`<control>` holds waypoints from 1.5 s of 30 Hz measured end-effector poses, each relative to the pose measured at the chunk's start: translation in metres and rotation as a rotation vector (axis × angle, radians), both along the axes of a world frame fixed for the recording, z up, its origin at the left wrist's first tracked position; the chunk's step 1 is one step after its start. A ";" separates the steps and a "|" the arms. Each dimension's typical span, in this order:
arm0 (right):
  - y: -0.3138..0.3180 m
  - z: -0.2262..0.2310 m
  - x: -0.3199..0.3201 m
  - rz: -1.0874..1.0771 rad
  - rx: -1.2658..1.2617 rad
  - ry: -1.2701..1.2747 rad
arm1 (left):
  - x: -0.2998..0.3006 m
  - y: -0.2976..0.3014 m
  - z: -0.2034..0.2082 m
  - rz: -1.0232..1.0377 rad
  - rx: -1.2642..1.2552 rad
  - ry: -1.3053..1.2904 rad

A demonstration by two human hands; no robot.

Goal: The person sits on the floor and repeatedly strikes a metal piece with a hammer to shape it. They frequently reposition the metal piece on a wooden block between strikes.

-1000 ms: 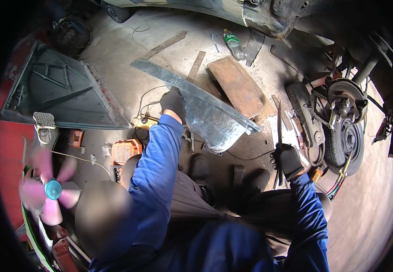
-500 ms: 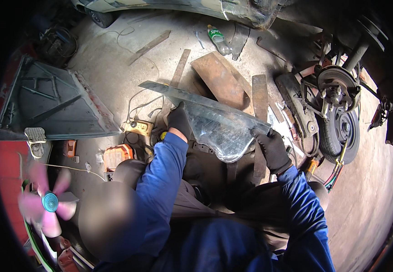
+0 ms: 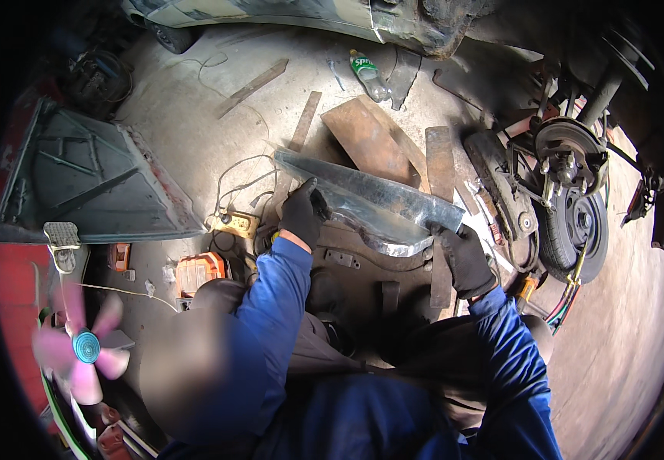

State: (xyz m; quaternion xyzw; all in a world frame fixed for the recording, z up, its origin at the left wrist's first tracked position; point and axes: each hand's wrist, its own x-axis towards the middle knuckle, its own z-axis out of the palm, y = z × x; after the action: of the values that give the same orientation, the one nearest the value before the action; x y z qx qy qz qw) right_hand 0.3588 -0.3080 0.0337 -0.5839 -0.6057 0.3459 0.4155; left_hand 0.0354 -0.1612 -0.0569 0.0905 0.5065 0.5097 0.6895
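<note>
Between my two dark-gloved hands is a bent piece of sheet metal (image 3: 378, 195), long and grey, with a folded upper flange and a curved, shiny lower edge. My left hand (image 3: 303, 210) grips its left part, thumb on top. At its right end my right hand (image 3: 464, 257) is closed on the corner, with the fingers partly hidden. The piece is held in the air above my lap, tilted. Just beyond it lie a rusty brown metal sheet (image 3: 370, 142) and an upright rusty strip (image 3: 440, 165) on the floor.
To the left are a dark car panel (image 3: 79, 172), a yellow power strip (image 3: 235, 224), an orange-cased tool or battery (image 3: 201, 274) and a spinning pink fan (image 3: 84, 346). A wheel (image 3: 577, 230) and brake hub (image 3: 567, 157) stand at right. A green-labelled bottle (image 3: 369, 75) lies farther off.
The sheet metal has tipped, so its flange faces me more and its broad lower face looks narrower. Its left end has swung right and slightly down. Both hands keep their grip.
</note>
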 end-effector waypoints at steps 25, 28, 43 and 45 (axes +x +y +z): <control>-0.049 0.041 -0.068 0.324 -0.069 -0.270 | -0.033 0.044 -0.054 -0.441 0.768 0.882; -0.055 0.039 -0.061 0.363 -0.054 -0.254 | -0.030 0.037 -0.025 -0.260 0.603 0.221; -0.046 0.065 -0.046 0.165 -0.160 -0.338 | -0.098 0.142 0.109 -0.493 0.506 1.032; -0.043 0.062 -0.041 0.079 -0.225 -0.297 | -0.105 0.129 0.107 -0.759 0.407 1.104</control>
State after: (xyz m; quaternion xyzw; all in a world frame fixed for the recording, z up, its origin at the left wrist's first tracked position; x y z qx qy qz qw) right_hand 0.3178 -0.3508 0.0957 -0.6469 -0.6404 0.3375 0.2398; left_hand -0.0699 -0.0318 0.0503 0.6341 0.6105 0.1982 0.4312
